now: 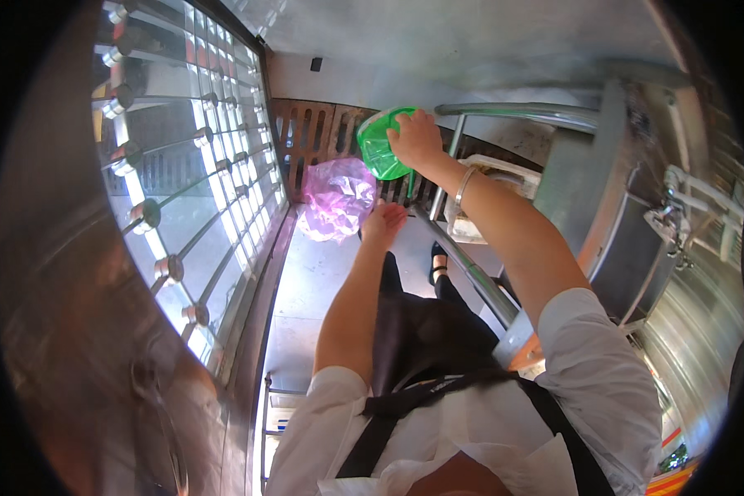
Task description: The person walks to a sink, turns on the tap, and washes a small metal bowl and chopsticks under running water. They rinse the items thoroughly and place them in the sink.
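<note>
A round green plastic container (379,154), tilted, is gripped at its upper right rim by my right hand (416,137), whose fingers close over the edge. A narrow green piece sticks down below it. My left hand (385,220) is lower, palm turned up and fingers stretched to the right. Against its thumb side sits a crumpled, see-through pink plastic bag (339,198). Whether the thumb pinches the bag's edge is hard to see. What supports the bag is hidden.
On the left stands a metal-framed lattice (182,198) with bright glass. Brown slotted grating (306,124) lies ahead. A metal pipe frame (475,273) runs along my right, with a whitish tray (481,227) behind it. Further right are a steel sink (632,256) and taps (668,221).
</note>
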Demonstrator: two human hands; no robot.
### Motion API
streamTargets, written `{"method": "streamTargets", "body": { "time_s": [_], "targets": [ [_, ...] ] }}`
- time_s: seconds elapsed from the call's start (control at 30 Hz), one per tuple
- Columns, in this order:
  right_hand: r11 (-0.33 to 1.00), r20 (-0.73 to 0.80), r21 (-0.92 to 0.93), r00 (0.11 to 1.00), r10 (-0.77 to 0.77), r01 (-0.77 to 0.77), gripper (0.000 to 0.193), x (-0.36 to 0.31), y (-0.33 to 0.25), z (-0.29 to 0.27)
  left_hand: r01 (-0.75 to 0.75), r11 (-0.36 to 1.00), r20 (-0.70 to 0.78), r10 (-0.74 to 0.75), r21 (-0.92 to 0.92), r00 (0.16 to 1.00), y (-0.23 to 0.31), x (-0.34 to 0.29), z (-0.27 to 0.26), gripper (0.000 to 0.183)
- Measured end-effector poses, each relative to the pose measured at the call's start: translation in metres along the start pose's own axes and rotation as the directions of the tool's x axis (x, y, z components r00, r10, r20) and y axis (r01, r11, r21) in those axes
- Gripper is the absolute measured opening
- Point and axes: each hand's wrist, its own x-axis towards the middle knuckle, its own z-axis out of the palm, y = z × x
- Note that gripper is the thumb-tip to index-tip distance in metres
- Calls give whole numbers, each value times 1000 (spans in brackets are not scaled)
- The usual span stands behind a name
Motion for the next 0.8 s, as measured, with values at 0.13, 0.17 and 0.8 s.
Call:
{"method": "streamTargets", "body": {
  "time_s": [0.13, 0.17, 0.8],
  "targets": [
    [988, 48, -85, 991, -129, 132, 31, 11, 35, 75, -3, 995, 11, 4, -98, 1000, -6, 30, 16, 47],
    [984, 78, -90, 986, -146, 153, 31, 12, 44, 86, 9, 992, 25, -6, -124, 1000, -9, 36, 19, 47],
    [979, -257, 25, 948, -188, 201, 18, 15, 57, 122, 81, 944, 236, -3, -320, 972, 4, 68, 26, 37]
  ]
}}
